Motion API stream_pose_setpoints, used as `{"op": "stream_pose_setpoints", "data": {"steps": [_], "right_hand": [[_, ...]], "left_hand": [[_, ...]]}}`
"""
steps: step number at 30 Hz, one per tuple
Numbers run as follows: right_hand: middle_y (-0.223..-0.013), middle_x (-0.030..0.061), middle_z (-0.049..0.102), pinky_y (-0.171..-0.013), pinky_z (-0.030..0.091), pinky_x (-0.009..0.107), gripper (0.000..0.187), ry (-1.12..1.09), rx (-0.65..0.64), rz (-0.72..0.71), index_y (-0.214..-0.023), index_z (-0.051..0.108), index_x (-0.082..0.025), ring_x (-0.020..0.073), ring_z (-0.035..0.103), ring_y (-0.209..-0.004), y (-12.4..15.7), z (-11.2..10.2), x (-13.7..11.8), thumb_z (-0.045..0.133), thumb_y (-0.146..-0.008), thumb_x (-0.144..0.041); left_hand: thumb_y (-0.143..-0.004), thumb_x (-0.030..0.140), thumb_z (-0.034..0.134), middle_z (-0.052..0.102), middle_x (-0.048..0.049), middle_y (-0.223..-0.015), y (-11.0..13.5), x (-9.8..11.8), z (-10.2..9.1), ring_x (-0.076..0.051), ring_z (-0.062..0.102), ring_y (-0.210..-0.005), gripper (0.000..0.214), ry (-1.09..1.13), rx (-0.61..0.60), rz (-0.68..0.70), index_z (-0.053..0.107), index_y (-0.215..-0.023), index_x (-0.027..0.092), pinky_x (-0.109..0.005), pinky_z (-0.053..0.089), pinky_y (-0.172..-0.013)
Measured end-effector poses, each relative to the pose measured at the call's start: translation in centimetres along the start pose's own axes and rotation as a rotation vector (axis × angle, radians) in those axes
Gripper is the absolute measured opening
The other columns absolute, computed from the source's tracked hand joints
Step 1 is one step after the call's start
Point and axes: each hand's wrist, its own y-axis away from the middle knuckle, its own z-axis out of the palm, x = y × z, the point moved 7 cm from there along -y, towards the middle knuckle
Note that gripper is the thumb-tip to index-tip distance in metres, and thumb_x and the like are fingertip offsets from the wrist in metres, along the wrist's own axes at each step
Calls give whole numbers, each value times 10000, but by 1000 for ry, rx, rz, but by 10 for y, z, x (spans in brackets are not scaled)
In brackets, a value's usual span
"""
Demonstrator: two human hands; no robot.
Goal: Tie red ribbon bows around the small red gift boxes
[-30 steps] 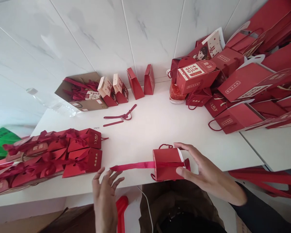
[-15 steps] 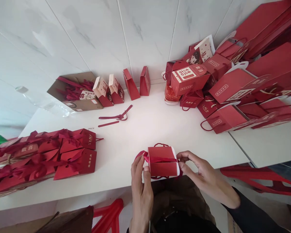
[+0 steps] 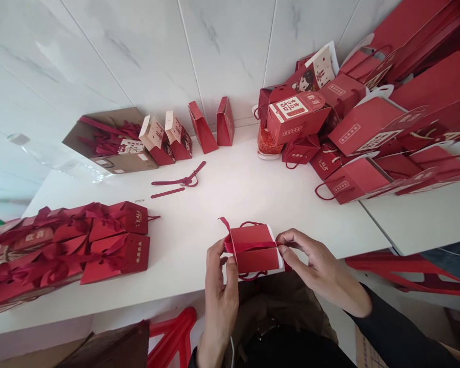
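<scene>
A small red gift box (image 3: 253, 261) lies at the table's front edge, cord handles showing along its far and near sides. A dark red ribbon (image 3: 255, 246) runs across its top, and one loose end sticks up past the left side. My left hand (image 3: 221, 283) is closed on the box's left end, its thumb at the near corner. At the opposite end, the thumb and forefinger of my right hand (image 3: 314, 260) pinch the ribbon by the white edge. Part of the ribbon hangs below that hand.
Ribbon-tied red boxes (image 3: 115, 250) stand in rows at left. Behind them is a cardboard box (image 3: 126, 164) of ribbons, with several small cartons (image 3: 204, 130) along the wall. Two ribbon strips (image 3: 176, 182) lie mid-table. Red boxes and bags (image 3: 299, 120) pile up at right.
My left fingers have come off the ribbon's left end, which now stands up loose, and have moved onto the box. The view has shifted slightly.
</scene>
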Motion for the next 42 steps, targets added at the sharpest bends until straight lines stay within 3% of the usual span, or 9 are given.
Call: {"op": "stream_pose_setpoints", "data": {"steps": [5,11,16,18,22,24,27,34,42], "right_hand": [[-893,5,706,-515,452,268,291,4,3,17,-1010,614,-266,188,656,-775,-1,-3,-2,446,-1047,-501],[-939,18,689,-533,442,295,255,47,-1,-17,-1010,594,-269,217,674,-876,-1,2,-3,468,-1047,-487],[-1098,58,633,-859,514,393,157,90,13,-135,-1065,575,-255,235,637,-1017,-3,17,-11,474,-1037,-372],[-1128,65,615,-885,512,404,145,95,11,-158,-1072,573,-256,236,630,-1033,-4,20,-13,461,-1038,-342],[-1082,50,623,-680,515,324,186,76,-5,-137,-1022,569,-270,211,649,-948,-4,17,-10,425,-1066,-379],[-1076,42,632,-611,487,304,189,69,-7,-119,-1026,567,-276,205,656,-929,-4,13,-9,430,-1067,-399],[-1078,31,644,-586,465,292,186,66,-12,-100,-1032,567,-281,201,660,-932,-6,10,-8,441,-1062,-414],[-1044,20,648,-557,427,288,211,65,-38,-68,-1016,575,-276,181,627,-826,-9,11,-5,440,-1060,-433],[-996,6,642,-554,405,294,256,77,-60,-85,-989,568,-284,173,596,-763,-13,12,-8,412,-1065,-472]], "left_hand": [[-979,450,613,668,-96,-1150,-2,-8,-4,-206,657,-937,308,95,35,-47,603,-1199,234,-306,539,-796],[-1016,265,537,613,-89,-1139,2,6,4,-204,606,-986,244,-184,33,164,617,-1246,259,-318,525,-828],[-970,135,536,607,-77,-1158,6,8,23,-236,560,-1075,348,-420,-94,233,681,-1225,324,-353,522,-873],[-1000,161,493,604,-76,-1159,6,7,25,-226,563,-1070,342,-364,-90,198,646,-1263,317,-349,520,-875],[-1020,338,520,588,-65,-1105,3,5,13,-207,563,-964,178,-233,69,55,595,-1159,256,-319,494,-799],[-1007,451,541,583,-53,-1075,0,-3,5,-197,544,-893,232,-163,152,-104,563,-1113,245,-303,467,-738],[-985,570,529,591,-38,-1010,-6,-10,3,-179,528,-806,362,-51,160,-248,570,-1104,230,-292,448,-699],[-960,614,541,576,1,-881,-11,0,5,-157,503,-745,375,87,223,-218,581,-952,241,-263,431,-677],[-934,557,517,537,-19,-748,-6,-5,-3,-172,461,-693,406,313,340,-215,577,-725,214,-292,442,-660]]}}
